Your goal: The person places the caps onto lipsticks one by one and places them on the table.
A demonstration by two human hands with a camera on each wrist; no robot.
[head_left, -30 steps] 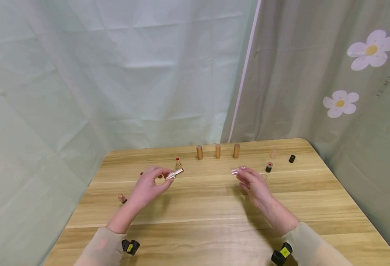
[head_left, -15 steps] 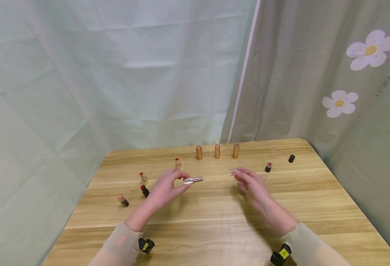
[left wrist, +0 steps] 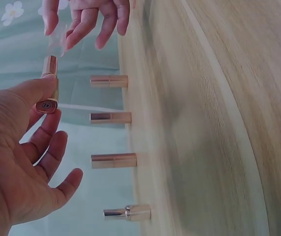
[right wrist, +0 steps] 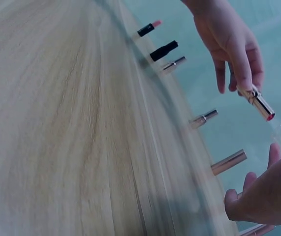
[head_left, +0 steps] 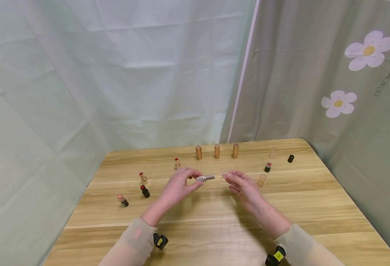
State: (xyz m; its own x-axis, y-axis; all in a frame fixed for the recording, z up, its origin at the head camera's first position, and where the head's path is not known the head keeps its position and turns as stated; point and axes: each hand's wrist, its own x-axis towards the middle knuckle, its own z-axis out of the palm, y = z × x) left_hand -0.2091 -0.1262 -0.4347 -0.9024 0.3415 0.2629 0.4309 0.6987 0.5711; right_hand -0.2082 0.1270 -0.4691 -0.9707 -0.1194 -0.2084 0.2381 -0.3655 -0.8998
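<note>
Over the bench point(head_left: 211, 236), the left hand point(head_left: 180, 185) pinches a lipstick point(head_left: 205, 178), its tip pointing right; the right hand point(head_left: 246, 190) pinches a clear cap point(head_left: 226, 173) just beside that tip, apart. Three copper tubes point(head_left: 217, 151) stand on the far side.

I have the left hand point(head_left: 180, 183) pinching a silvery lipstick point(head_left: 205, 178) above the counter point(head_left: 215, 236), its end facing the clear cap point(head_left: 227, 173) held by the right hand point(head_left: 246, 188), a small gap between them. Behind, I count three copper tubes point(head_left: 217, 151) standing in a row; to the left, four uncapped lipsticks point(head_left: 144, 191); over on my right, a black cap point(head_left: 290, 159) near a dark lipstick point(head_left: 267, 167).
</note>
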